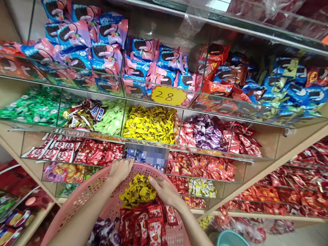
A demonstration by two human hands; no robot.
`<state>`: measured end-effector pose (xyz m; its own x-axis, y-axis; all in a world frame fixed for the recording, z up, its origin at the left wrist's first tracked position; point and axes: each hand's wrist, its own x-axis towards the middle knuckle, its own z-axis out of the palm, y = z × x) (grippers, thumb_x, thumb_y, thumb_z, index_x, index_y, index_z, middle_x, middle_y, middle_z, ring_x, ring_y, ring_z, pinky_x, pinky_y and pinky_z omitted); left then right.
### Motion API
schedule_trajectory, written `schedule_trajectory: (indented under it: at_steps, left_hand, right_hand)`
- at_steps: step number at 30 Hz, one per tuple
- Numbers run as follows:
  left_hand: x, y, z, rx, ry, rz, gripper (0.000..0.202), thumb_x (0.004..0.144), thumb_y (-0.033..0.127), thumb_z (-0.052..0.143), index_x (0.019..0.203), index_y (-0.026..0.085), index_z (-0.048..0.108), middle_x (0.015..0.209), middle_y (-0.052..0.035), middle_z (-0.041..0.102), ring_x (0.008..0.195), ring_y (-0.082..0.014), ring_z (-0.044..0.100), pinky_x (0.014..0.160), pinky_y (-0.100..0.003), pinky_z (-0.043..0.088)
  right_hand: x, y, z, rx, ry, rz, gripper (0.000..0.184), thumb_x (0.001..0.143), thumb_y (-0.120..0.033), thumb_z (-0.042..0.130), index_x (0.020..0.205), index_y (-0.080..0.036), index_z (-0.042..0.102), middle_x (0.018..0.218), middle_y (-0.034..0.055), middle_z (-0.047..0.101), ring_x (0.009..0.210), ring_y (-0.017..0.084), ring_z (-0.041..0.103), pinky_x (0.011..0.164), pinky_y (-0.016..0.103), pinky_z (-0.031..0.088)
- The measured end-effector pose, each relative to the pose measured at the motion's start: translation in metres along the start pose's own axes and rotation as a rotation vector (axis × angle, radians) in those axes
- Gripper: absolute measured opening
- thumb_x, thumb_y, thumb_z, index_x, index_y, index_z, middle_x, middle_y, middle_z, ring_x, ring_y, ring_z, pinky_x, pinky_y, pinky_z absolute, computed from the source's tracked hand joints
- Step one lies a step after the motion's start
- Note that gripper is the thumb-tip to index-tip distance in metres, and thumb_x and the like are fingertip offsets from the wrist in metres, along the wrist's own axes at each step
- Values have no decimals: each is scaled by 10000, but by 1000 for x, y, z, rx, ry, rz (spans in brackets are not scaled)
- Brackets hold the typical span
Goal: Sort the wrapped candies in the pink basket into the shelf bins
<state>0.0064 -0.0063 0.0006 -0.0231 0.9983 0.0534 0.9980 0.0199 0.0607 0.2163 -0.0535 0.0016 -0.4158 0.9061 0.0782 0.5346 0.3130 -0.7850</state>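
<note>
Left hand (120,172) and right hand (166,192) held out close together
The left curls upward, the right angles inward; any grip is hard to judge from here.

Wooden shelving (267,170) holds clear bins (95,90) of wrapped sweets (150,124).

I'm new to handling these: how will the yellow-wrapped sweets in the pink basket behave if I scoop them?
The yellow-wrapped sweets look small and probably light for their bulk. Their glossy wrappers suggest they slide easily, so the loose heap atop the red packets in the pink basket may spill between fingers.
</note>
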Motion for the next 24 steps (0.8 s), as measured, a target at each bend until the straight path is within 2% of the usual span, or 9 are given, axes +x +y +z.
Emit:
schedule_trajectory:
  at_steps: [4,9,13,17,21,24]
  left_hand:
    - [1,-1,2,13,7,7,554,913,440,150,990,162,624,894,-122,688,870,-241,637,824,-370,409]
    - [1,-2,3,-8,-15,-13,563,912,460,157,1004,159,623,936,-132,681,920,-216,625,872,-342,389]
    - [1,-1,2,0,-9,-23,540,914,459,177,1013,165,619,930,-126,684,932,-214,621,875,-337,388]
    - [0,0,1,26,9,-4,530,917,438,173,996,160,617,896,-121,689,895,-233,632,846,-362,402]
    - [-1,1,1,24,2,-6,536,917,436,174,980,147,621,921,-132,683,906,-231,628,863,-358,394]
    - [-1,1,0,23,9,-11,535,918,431,178,986,139,621,918,-141,682,900,-231,630,857,-351,397]
  right_hand:
    - [4,0,4,-47,-49,21,589,857,-621,240,570,-206,545,565,-8,504,568,143,468,602,272,390]
    - [3,-9,-4,-139,-37,31,600,865,-616,224,623,-199,580,604,5,554,602,146,498,624,259,380]
    - [2,-33,-24,-229,29,1,577,882,-584,242,690,-196,623,723,43,613,701,163,558,649,245,375]
    - [11,-75,-55,-328,165,-127,484,907,-516,284,903,-198,650,888,65,625,816,170,578,721,259,391]
    - [39,-106,-82,-520,339,-262,396,931,-409,305,1023,-192,623,1020,86,594,941,191,530,829,308,383]
    - [64,-111,-90,-727,345,-279,390,936,-325,298,959,-175,657,1088,110,575,986,231,479,867,371,358]
